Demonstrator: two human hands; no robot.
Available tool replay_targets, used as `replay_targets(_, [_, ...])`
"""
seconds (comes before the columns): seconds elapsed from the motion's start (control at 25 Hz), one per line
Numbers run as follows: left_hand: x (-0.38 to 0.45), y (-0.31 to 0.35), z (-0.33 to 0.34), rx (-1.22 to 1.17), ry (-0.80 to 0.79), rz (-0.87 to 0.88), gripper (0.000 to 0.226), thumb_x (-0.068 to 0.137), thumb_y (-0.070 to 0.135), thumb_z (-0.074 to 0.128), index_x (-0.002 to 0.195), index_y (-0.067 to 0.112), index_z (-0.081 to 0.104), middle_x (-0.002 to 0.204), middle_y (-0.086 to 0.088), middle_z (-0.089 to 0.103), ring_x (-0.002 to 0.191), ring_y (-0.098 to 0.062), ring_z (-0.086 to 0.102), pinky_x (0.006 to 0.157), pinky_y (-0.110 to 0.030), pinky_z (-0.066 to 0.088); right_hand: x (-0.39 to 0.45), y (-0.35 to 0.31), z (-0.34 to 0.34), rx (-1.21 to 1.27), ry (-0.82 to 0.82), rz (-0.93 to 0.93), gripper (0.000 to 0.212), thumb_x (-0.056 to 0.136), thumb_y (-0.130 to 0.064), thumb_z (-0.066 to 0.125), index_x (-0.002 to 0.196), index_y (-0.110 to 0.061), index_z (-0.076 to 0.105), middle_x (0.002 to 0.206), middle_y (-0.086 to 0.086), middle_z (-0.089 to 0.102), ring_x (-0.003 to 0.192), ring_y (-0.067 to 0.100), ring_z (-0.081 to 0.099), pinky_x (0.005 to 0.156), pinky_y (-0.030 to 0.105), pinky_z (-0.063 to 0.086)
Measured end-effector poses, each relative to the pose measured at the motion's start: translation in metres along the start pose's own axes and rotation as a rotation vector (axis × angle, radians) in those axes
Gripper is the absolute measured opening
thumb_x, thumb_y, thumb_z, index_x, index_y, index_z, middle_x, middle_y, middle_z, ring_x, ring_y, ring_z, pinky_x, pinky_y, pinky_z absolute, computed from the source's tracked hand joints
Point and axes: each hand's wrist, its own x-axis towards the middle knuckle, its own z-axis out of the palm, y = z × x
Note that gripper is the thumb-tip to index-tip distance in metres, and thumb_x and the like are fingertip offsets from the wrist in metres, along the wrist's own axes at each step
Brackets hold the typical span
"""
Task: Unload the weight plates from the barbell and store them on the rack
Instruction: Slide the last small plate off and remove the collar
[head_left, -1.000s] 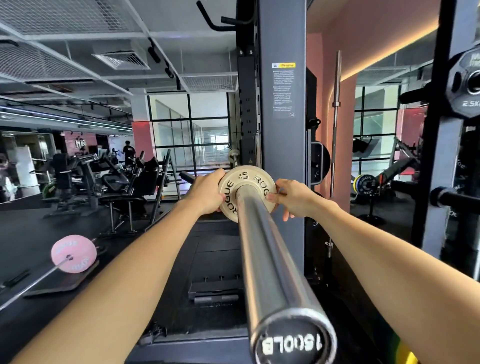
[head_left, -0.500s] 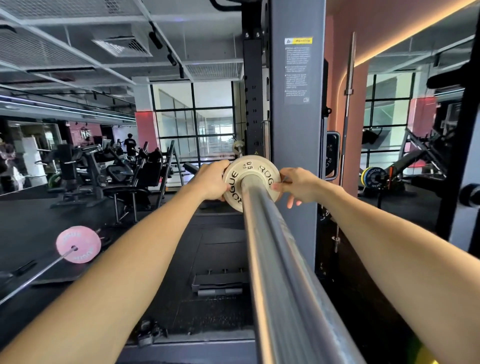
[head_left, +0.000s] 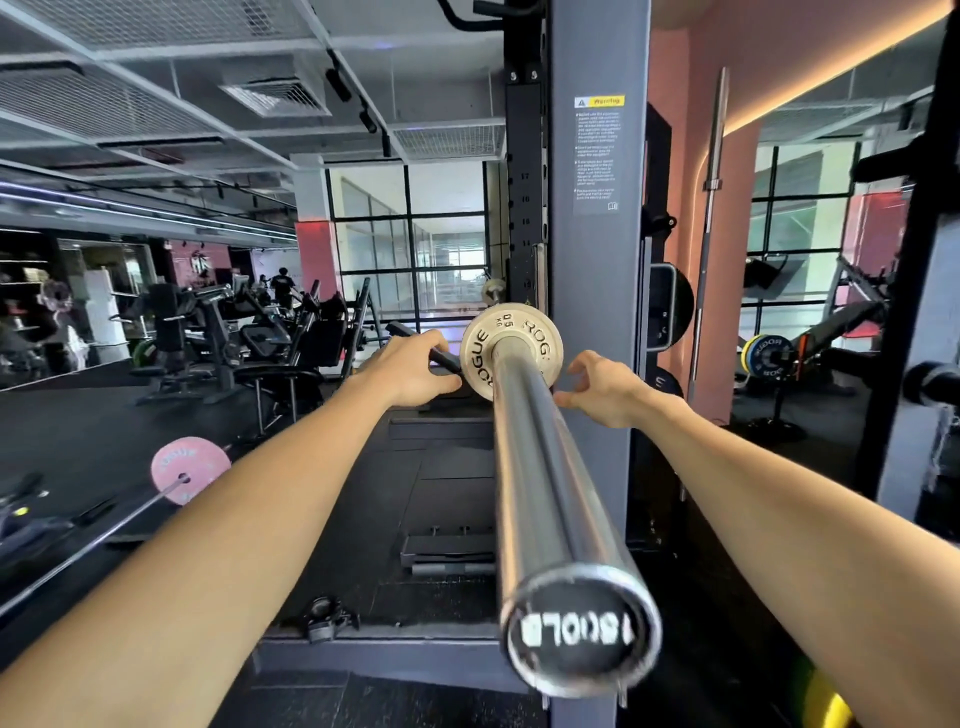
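Right hand (head_left: 605, 392) has come off the 0.5 kg Rogue change plate (head_left: 511, 351) at frame centre, fingers loosely spread beside the barbell sleeve (head_left: 545, 467), while left hand (head_left: 415, 371) holds its rim, likely to slide it off.

Two hands, left (head_left: 415, 371) and right (head_left: 605, 389), one barbell sleeve (head_left: 540, 467), one small plate (head_left: 480, 348).

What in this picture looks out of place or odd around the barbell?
A black collar clamp lies loose on the platform floor below the barbell sleeve. Otherwise nothing stands out: the small plate sits straight on the sleeve.
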Motion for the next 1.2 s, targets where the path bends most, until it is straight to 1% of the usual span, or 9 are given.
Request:
replay_targets(0.2, [-0.079,-0.001,-0.026,0.01,-0.026,-0.086,0.058,0.072,0.057,0.071,0.121,0.032,0.052,0.12,-0.005,0.055,0.106,-0.026,0.054,0.092,-0.042,0.049,-0.072,-0.026,0.006,0.088,-0.068,-0.122,0.062,0.081,-0.043,0.068,0.132,-0.02,0.042,0.113,0.0,0.059,0.097,0.021,0.059,0.078,0.031,0.047])
replay_targets(0.28, [-0.113,-0.004,-0.033,0.03,-0.044,-0.117,0.062,0.074,0.059,0.07,0.125,0.031,0.05,0.127,-0.005,0.053,0.112,-0.025,0.053,0.095,-0.043,0.047,-0.103,-0.037,0.012,0.117,-0.137,-0.184,0.062,0.081,-0.038,0.07,0.132,-0.017,0.043,0.115,-0.001,0.06,0.105,0.022,0.058,0.086,0.033,0.045])
replay_targets(0.4, [-0.17,-0.014,-0.046,0.036,-0.06,-0.183,0.061,0.075,0.06,0.069,0.125,0.031,0.051,0.127,-0.005,0.053,0.111,-0.024,0.053,0.094,-0.042,0.047,-0.142,-0.051,0.035,0.199,-0.223,-0.195,0.041,0.085,-0.021,0.07,0.12,-0.014,0.05,0.12,0.01,0.06,0.116,0.03,0.055,0.1,0.042,0.044])
replay_targets(0.48, [-0.205,-0.025,-0.057,0.034,-0.049,-0.232,0.06,0.073,0.061,0.068,0.123,0.032,0.051,0.123,-0.003,0.054,0.108,-0.024,0.054,0.094,-0.043,0.047,-0.161,-0.064,0.052,0.202,-0.28,-0.178,0.034,0.087,-0.028,0.068,0.115,-0.018,0.051,0.117,-0.001,0.059,0.118,0.025,0.053,0.1,0.036,0.041])
replay_targets(0.56, [-0.235,-0.038,-0.07,0.043,-0.047,-0.276,0.061,0.071,0.063,0.067,0.122,0.034,0.051,0.12,-0.002,0.055,0.106,-0.024,0.055,0.093,-0.045,0.048,-0.176,-0.083,0.065,0.218,-0.343,-0.146,0.067,0.083,-0.047,0.068,0.138,-0.02,0.041,0.136,-0.008,0.047,0.13,0.019,0.043,0.108,0.034,0.034])
replay_targets(0.64, [-0.257,-0.049,-0.083,0.062,-0.044,-0.319,0.063,0.069,0.065,0.066,0.121,0.035,0.049,0.12,-0.001,0.054,0.105,-0.025,0.056,0.092,-0.044,0.049,-0.182,-0.104,0.078,0.171,-0.36,-0.198,0.08,0.083,-0.053,0.065,0.148,-0.025,0.028,0.151,0.001,0.034,0.137,0.023,0.037,0.112,0.038,0.031])
replay_targets(0.76, [-0.283,-0.069,-0.106,0.084,-0.014,-0.387,0.064,0.064,0.066,0.065,0.119,0.037,0.049,0.118,0.0,0.056,0.102,-0.023,0.057,0.091,-0.043,0.049,-0.189,-0.142,0.09,0.134,-0.326,-0.298,0.077,0.081,-0.053,0.066,0.145,-0.028,0.03,0.148,0.003,0.04,0.131,0.023,0.044,0.106,0.036,0.038])
replay_targets(0.92, [-0.302,-0.104,-0.133,0.097,0.017,-0.404,0.063,0.067,0.064,0.066,0.12,0.035,0.049,0.118,0.001,0.056,0.1,-0.022,0.056,0.086,-0.04,0.05,-0.189,-0.192,0.107,0.141,-0.305,-0.349,0.077,0.08,-0.054,0.066,0.144,-0.028,0.032,0.147,0.002,0.042,0.133,0.023,0.042,0.107,0.039,0.037])
replay_targets(1.2, [-0.304,-0.197,-0.169,0.075,0.006,-0.41,0.062,0.073,0.056,0.068,0.127,0.031,0.048,0.128,-0.006,0.053,0.111,-0.026,0.054,0.095,-0.043,0.046,-0.168,-0.275,0.15,0.135,-0.293,-0.337,0.074,0.084,-0.049,0.065,0.145,-0.025,0.032,0.146,0.006,0.043,0.133,0.025,0.043,0.109,0.042,0.037])
